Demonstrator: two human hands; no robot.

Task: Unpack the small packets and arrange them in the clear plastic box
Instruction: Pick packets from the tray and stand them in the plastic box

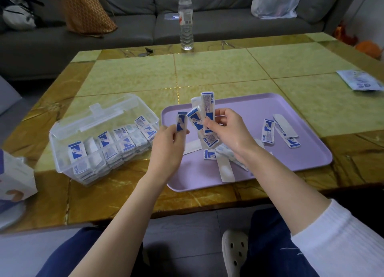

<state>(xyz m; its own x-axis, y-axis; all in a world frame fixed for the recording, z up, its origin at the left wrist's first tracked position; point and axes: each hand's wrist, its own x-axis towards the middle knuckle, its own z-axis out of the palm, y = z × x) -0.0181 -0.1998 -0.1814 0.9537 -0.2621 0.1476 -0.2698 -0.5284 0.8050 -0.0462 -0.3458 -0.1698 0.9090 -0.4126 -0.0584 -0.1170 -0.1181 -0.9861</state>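
At the far left edge of the counter (218,73) a white carton (15,179) juts into view. Just right of it stands the clear plastic box (62,164), its lid tipped back behind it, already packed with rows of small blue-and-white packets (122,144) standing on edge. Right of the box, the left hand (168,145) is raised over the near-left part of the purple tray (301,152), its thumb and fingers pinching a single packet (182,124) held upright. Close beside it, but not touching, the right hand (226,131) is curled around a strip of joined packets (207,110), which rises above the fingers and hangs below them; a second short strip fans out from the same grip toward the left hand. Under the right wrist a loose heap of packets and white backing strips (224,158) lies on the tray. Farther right on the tray, well apart from the heap, a few more packets (268,133) lie flat. At the right edge of the counter, off the tray, lies a flat printed pouch (361,82). A water bottle (186,21) stands at the counter's far side.
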